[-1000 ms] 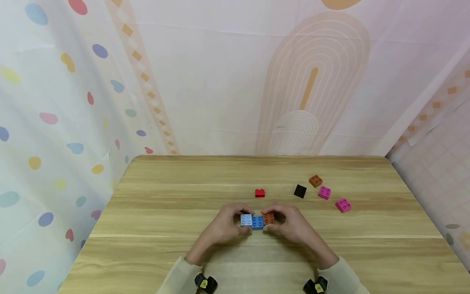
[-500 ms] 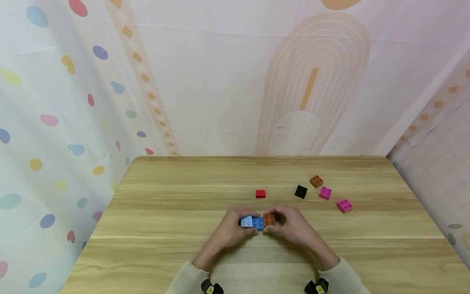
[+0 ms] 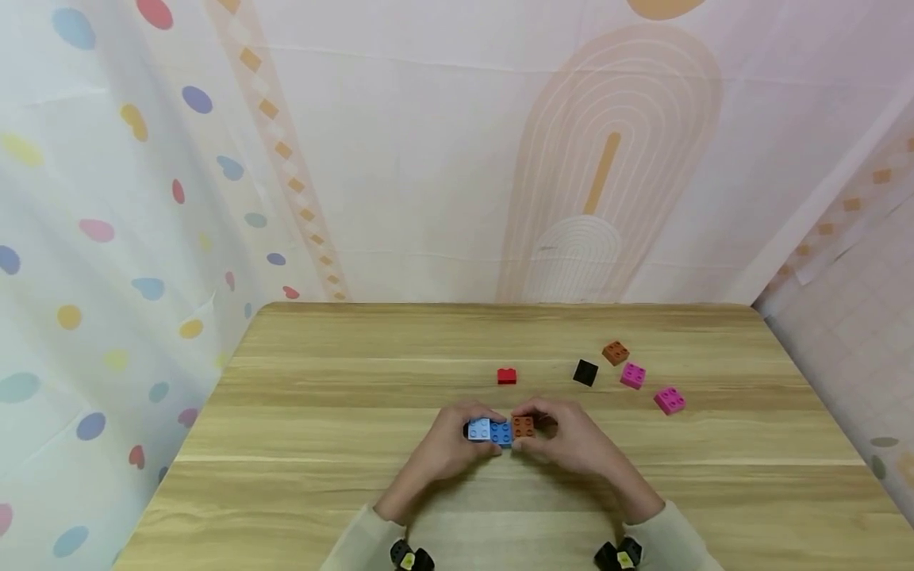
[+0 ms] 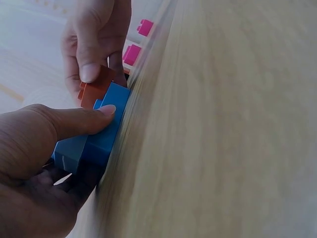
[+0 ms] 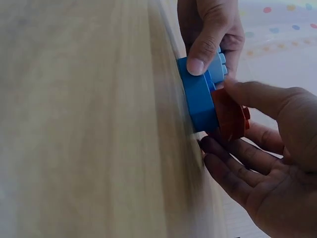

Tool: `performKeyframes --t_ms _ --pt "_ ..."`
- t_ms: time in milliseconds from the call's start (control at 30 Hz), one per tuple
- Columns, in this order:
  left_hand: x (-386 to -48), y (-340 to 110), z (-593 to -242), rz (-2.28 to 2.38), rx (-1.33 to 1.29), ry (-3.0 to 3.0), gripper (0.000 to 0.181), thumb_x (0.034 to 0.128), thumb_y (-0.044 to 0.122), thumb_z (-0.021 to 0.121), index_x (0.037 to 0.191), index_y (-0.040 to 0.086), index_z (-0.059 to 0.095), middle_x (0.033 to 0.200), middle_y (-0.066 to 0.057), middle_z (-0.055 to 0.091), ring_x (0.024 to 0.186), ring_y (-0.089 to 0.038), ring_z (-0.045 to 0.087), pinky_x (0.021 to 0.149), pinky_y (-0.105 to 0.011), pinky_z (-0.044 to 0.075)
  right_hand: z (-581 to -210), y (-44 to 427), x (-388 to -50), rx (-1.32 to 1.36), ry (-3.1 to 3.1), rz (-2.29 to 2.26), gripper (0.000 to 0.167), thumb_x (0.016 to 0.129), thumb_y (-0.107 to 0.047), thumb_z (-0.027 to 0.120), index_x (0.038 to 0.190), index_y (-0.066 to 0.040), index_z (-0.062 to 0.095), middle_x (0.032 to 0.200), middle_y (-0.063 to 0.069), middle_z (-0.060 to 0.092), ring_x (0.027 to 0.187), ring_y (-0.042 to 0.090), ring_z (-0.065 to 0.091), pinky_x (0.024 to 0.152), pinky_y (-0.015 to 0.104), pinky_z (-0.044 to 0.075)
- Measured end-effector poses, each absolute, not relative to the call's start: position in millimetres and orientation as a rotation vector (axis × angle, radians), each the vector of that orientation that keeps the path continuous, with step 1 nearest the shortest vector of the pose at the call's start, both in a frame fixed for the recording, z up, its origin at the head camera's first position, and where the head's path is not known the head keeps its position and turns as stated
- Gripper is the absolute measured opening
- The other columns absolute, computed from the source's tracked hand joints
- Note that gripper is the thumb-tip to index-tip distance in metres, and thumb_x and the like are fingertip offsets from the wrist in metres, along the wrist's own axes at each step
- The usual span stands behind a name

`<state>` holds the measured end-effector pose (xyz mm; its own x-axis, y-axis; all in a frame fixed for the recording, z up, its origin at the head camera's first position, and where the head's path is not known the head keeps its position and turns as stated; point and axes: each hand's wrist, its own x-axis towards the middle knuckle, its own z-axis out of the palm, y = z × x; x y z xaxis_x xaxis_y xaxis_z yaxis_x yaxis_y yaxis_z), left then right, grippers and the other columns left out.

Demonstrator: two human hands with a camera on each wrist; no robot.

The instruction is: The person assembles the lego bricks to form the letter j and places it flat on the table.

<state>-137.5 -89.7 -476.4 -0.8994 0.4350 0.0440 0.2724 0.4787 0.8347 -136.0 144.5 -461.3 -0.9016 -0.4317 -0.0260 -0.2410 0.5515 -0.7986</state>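
A blue brick (image 3: 501,433) lies on the table between both hands, with a light blue brick (image 3: 479,429) on its left end and a brown-orange brick (image 3: 523,427) at its right end. My left hand (image 3: 454,441) grips the blue brick, its thumb against the near side (image 4: 106,129). The brown-orange brick (image 5: 230,115) is pinched between thumb and fingers of my right hand (image 3: 570,437). In the right wrist view it sits tilted against the blue brick (image 5: 198,101); whether its studs are fully joined I cannot tell.
On the wooden table (image 3: 321,381), a red brick (image 3: 506,377) stands beyond the hands. To the back right lie a black piece (image 3: 585,373), another brown-orange brick (image 3: 616,353) and two pink bricks (image 3: 632,375). A patterned cloth (image 3: 428,159) hangs behind.
My left hand has shifted slightly right along the bricks, its thumb and fingers now reaching onto the blue one. My right hand has barely moved and keeps its pinch.
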Motion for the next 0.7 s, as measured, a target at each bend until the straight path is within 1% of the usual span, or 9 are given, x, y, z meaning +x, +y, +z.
performKeyframes --t_ms 100,200,333,467,600,700 --pt "-139 -89 -476 1.377 0.610 2.552 0.034 0.0812 0.009 0.086 0.113 0.015 0.077 0.117 -0.004 0.074 0.105 -0.018 0.062 0.087 -0.028 0.047 -458 147 -137 -0.586 2.568 -1.268 0.040 0.091 -0.037 0.078 0.124 -0.017 0.070 0.114 -0.005 0.073 0.107 0.016 0.067 0.094 0.037 0.056" --pt "-139 -89 -476 1.374 0.610 2.550 0.033 0.0811 0.009 0.086 0.112 0.014 0.077 0.116 -0.003 0.074 0.104 -0.017 0.062 0.087 -0.028 0.047 -456 150 -139 -0.572 2.578 -1.274 0.041 0.093 -0.038 0.076 0.126 -0.015 0.069 0.115 -0.005 0.072 0.108 0.016 0.066 0.095 0.037 0.056" --pt "-139 -89 -476 1.374 0.605 2.545 0.033 0.0803 0.008 0.086 0.112 0.013 0.077 0.116 -0.004 0.074 0.103 -0.017 0.062 0.085 -0.027 0.048 -454 154 -141 -0.507 2.621 -1.281 0.040 0.094 -0.036 0.076 0.127 -0.016 0.069 0.119 -0.004 0.072 0.112 0.018 0.066 0.098 0.042 0.054" --pt "-139 -90 -475 1.363 0.596 2.555 0.035 0.0800 0.008 0.087 0.113 0.014 0.077 0.116 -0.004 0.074 0.103 -0.018 0.061 0.084 -0.027 0.049 -453 161 -146 -0.514 2.677 -1.289 0.041 0.094 -0.030 0.075 0.131 -0.013 0.067 0.124 0.001 0.071 0.115 0.023 0.065 0.100 0.046 0.053" --pt "-139 -89 -475 1.351 0.588 2.573 0.034 0.0807 0.010 0.086 0.113 0.014 0.077 0.117 -0.004 0.073 0.107 -0.019 0.062 0.089 -0.032 0.049 -453 168 -149 -0.493 2.716 -1.293 0.045 0.095 -0.028 0.075 0.136 -0.012 0.063 0.128 0.005 0.070 0.118 0.027 0.064 0.102 0.049 0.052" --pt "-138 -88 -475 1.347 0.584 2.575 0.034 0.0812 0.011 0.086 0.114 0.014 0.077 0.118 -0.005 0.073 0.111 -0.022 0.063 0.095 -0.038 0.050 -453 174 -151 -0.444 2.752 -1.295 0.050 0.095 -0.032 0.075 0.138 -0.011 0.061 0.133 0.009 0.068 0.122 0.030 0.063 0.104 0.050 0.051"
